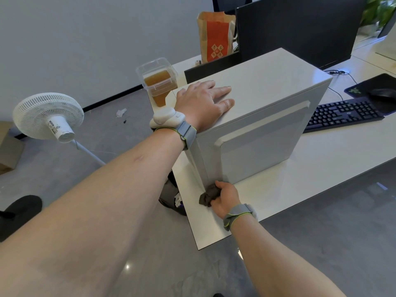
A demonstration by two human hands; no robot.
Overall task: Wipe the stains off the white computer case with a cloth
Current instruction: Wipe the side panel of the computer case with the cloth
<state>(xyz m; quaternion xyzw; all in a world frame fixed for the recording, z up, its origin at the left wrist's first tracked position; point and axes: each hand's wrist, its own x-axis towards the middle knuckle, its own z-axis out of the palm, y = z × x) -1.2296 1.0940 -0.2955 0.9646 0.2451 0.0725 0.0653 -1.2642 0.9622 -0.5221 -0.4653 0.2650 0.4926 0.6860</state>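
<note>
The tall white metal computer case [267,116] is stood upright on the white desk [321,168] at frame centre, its side panel with a raised rectangular plate turned toward the camera. The left hand [203,101] is laid flat on the case's top near its front edge, fingers straight and spread, nothing gripped. A crumpled dark grey cloth [209,195] is bunched at the lower centre of the frame, pressed against the bottom front corner of the case where it meets the desk. The cloth is gripped by the right hand [225,199], fingers curled around it; the wad protrudes past the fingertips to the left and toward the case corner, with the thumb over its top. Grey straps are worn on both wrists. A black keyboard [342,113] and black mouse [383,93] are seen at right, a black monitor [295,28] at upper right, a brown paper bag [216,37] at top centre, a clear container of amber liquid [159,82] behind the case, and a white pedestal fan [48,115] at left.
</note>
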